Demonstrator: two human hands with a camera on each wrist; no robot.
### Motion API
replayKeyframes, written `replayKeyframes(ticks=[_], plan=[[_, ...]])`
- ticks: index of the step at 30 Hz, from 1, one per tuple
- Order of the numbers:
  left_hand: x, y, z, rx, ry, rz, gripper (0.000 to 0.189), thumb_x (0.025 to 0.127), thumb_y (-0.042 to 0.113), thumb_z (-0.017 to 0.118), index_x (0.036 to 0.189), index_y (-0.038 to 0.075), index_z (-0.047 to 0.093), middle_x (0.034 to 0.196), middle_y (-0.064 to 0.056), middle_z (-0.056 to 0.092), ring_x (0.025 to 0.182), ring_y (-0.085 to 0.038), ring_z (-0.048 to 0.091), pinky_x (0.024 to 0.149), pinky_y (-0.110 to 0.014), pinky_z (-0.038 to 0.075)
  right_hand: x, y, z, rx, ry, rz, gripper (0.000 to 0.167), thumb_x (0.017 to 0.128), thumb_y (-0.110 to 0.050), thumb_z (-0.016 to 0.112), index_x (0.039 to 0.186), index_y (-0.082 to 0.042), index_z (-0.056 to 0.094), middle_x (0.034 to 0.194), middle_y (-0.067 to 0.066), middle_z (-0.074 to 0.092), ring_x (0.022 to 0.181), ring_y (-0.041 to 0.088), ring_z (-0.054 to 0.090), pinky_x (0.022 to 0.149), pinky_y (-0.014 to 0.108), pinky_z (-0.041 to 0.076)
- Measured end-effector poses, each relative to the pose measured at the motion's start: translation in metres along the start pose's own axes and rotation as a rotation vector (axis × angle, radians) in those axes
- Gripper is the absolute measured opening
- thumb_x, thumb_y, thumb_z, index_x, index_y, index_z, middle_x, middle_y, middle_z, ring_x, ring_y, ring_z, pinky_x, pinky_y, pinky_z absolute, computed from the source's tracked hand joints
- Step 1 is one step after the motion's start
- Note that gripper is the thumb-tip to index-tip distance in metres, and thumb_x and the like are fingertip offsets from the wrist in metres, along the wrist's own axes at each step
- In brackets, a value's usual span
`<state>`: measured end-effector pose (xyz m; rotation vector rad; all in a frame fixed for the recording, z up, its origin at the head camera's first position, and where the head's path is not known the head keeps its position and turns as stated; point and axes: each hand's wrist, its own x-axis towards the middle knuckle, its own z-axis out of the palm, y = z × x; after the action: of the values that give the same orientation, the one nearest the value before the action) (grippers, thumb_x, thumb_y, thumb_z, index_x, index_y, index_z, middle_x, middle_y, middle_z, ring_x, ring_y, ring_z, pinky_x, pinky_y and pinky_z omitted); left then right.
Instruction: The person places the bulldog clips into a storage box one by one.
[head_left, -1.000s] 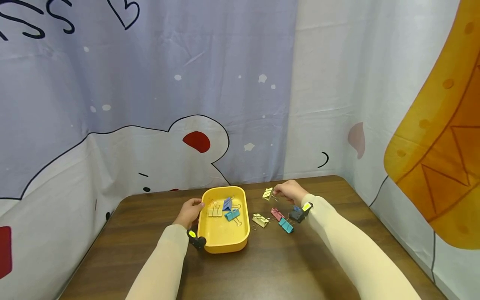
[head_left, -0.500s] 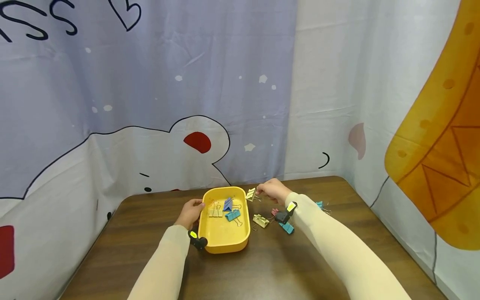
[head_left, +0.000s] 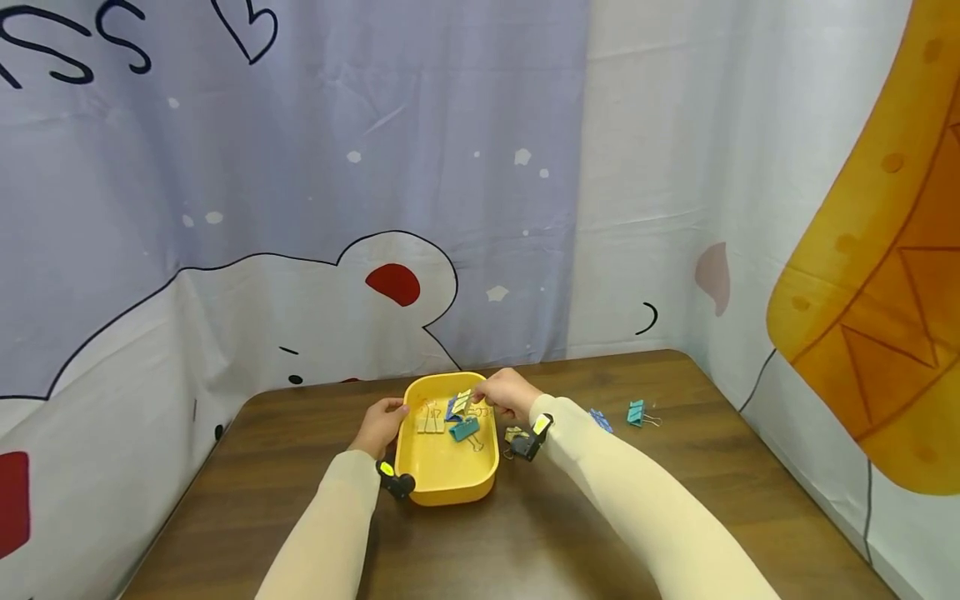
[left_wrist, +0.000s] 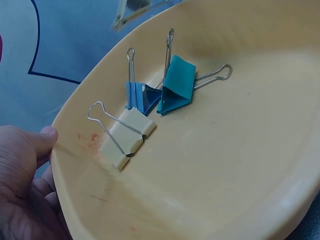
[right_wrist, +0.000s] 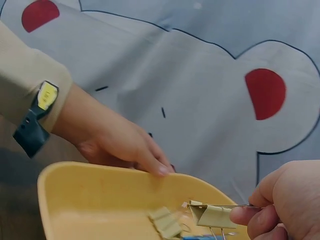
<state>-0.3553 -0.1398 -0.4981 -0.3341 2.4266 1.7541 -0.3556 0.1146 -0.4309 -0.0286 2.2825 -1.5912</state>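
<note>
My left hand [head_left: 380,427] grips the left rim of a yellow plastic tray [head_left: 447,483], thumb on the rim and fingers curled outside it. Over the tray, my right hand [head_left: 510,393] pinches a pale yellow binder clip [right_wrist: 217,216] by its wire handle. Inside the tray lie another pale yellow binder clip [left_wrist: 127,135], a blue binder clip [left_wrist: 141,96] and a teal binder clip [left_wrist: 178,85], close together near the far left side. In the head view the held clip partly covers the blue one.
On the brown table [head_left: 585,533], a pale yellow clip [head_left: 514,434] sits right of the tray, partly behind the right wrist camera. Farther right are a blue clip [head_left: 601,420] and a teal clip [head_left: 636,412]. A printed curtain [head_left: 480,208] hangs behind the table.
My right hand has carried the pale yellow binder clip leftward from above the table to over the tray. Its sleeve now hides the pink and teal clips. The left hand stays on the rim.
</note>
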Motion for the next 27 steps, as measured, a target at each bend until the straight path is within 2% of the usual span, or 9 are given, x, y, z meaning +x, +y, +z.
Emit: replayKeyframes(ticks=[3,8,12,18,21,26,27], plan=[[0.0,-0.001,0.001,-0.012,-0.002,-0.003,0.041,0.108,0.021,0.051,0.143,-0.001,0.049,0.135,-0.026,0.055,0.105,-0.035,0.067,0.08,-0.042,0.06,0.001,0.0,0.012,0.023,-0.017,0.004,0.025,0.093,-0.012,0.059,0.096,0.009,0.072,0.052,-0.005,0.036,0.042,0.007,0.024,0.04,0.022,0.021],[0.0,-0.001,0.003,-0.027,-0.005,-0.005,0.041,0.108,0.021,0.05,0.142,-0.001,0.049,0.136,-0.027,0.055,0.111,-0.038,0.065,0.086,-0.045,0.059,0.003,0.001,0.027,-0.015,-0.041,0.007,0.025,0.095,-0.015,0.06,0.09,0.005,0.074,0.052,-0.003,0.04,0.042,0.008,0.025,0.04,0.023,0.022],[0.0,-0.001,0.002,-0.012,0.01,0.005,0.04,0.108,0.021,0.051,0.141,-0.002,0.05,0.134,-0.026,0.056,0.11,-0.038,0.065,0.085,-0.045,0.059,0.006,0.003,0.036,-0.019,-0.058,0.004,0.027,0.096,-0.017,0.06,0.085,0.003,0.074,0.052,-0.003,0.039,0.042,0.009,0.026,0.041,0.023,0.022],[0.0,-0.002,0.001,-0.006,0.004,-0.001,0.04,0.108,0.02,0.05,0.141,-0.001,0.05,0.135,-0.026,0.055,0.111,-0.037,0.064,0.084,-0.043,0.059,0.008,0.005,0.046,-0.048,-0.05,0.007,0.029,0.096,-0.015,0.057,0.096,0.009,0.074,0.052,-0.002,0.041,0.044,0.01,0.027,0.042,0.024,0.023],[0.001,-0.002,0.001,-0.013,-0.001,-0.006,0.04,0.108,0.02,0.05,0.142,-0.001,0.049,0.136,-0.025,0.055,0.111,-0.037,0.064,0.083,-0.041,0.059,0.009,0.006,0.051,-0.057,-0.041,0.012,0.028,0.094,-0.012,0.057,0.097,0.01,0.074,0.052,-0.002,0.041,0.043,0.01,0.027,0.042,0.024,0.023],[0.0,-0.002,0.001,-0.032,-0.008,-0.004,0.04,0.108,0.019,0.05,0.142,-0.002,0.049,0.135,-0.025,0.054,0.11,-0.036,0.064,0.083,-0.041,0.059,0.01,0.008,0.055,-0.073,-0.055,0.027,0.023,0.093,-0.009,0.057,0.088,0.006,0.074,0.052,-0.002,0.041,0.042,0.009,0.028,0.041,0.024,0.024],[0.0,-0.001,0.001,-0.035,-0.01,-0.002,0.04,0.108,0.019,0.05,0.142,-0.002,0.049,0.136,-0.025,0.054,0.11,-0.036,0.064,0.084,-0.041,0.059,0.01,0.008,0.056,-0.08,-0.062,0.038,0.021,0.092,-0.008,0.058,0.083,0.006,0.071,0.051,-0.002,0.04,0.041,0.009,0.028,0.041,0.024,0.024]])
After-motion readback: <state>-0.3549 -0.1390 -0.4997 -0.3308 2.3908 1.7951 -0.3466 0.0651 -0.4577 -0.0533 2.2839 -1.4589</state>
